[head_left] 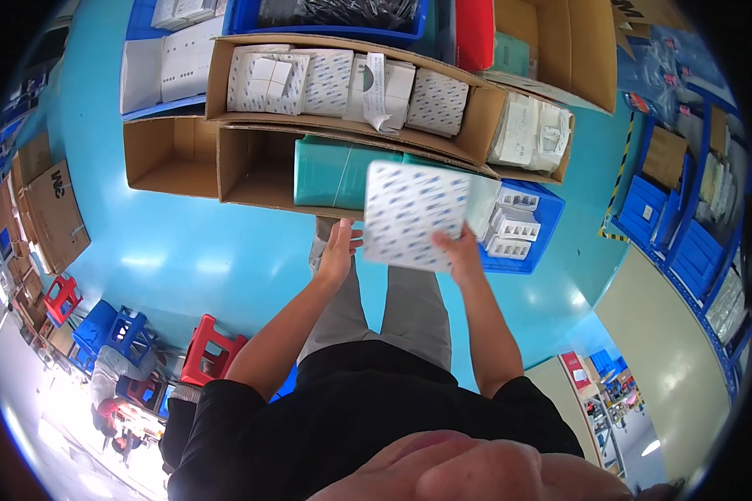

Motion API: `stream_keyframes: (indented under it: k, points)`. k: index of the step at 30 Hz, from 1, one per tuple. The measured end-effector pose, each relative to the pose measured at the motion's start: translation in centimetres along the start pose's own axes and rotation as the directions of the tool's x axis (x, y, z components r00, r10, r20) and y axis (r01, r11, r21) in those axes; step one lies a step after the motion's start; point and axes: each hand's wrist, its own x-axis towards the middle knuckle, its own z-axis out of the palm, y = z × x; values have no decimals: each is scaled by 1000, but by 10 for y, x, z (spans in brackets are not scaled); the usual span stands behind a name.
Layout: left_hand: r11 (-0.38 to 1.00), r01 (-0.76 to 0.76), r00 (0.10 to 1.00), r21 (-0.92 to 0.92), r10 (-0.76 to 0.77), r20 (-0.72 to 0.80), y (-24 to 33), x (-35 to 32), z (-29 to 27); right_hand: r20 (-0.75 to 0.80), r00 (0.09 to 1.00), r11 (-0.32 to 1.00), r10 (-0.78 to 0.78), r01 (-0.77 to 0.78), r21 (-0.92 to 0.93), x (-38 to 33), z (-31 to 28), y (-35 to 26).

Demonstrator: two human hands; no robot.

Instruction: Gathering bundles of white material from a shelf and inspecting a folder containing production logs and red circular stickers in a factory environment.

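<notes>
By the right hand (458, 252), a square white sheet (416, 213) with blue dashes is pinched over the near edge of the cardboard box (256, 171). The left hand (337, 252) is held near the box, fingers apart. Inside it, a green block (330, 171) is seen.

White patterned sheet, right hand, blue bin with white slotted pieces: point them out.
White patterned sheet (414, 213): head view, middle of its face.
Right hand (464, 253): head view, middle of the hand.
Blue bin (548, 219): head view, bare blue part at its right.

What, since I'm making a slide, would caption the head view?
Right hand holding a blue-flecked white square near open cardboard boxes, left hand open.
</notes>
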Motion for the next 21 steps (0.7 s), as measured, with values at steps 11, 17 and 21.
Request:
stream_keyframes:
  k: [11,17,21]
  points:
    - [354,238,958,905,-240,-158,-128,-50,-103,-154,985,990,-79,95,101,187,-69,-93]
    - [356,362,898,861,-379,-221,-131,-65,-89,-142,990,1000,-19,19,0,304,-101,-38]
    - [378,386,897,841,-368,-247,-132,-71,-89,-81,995,997,-56,52,-53,326,-83,-28]
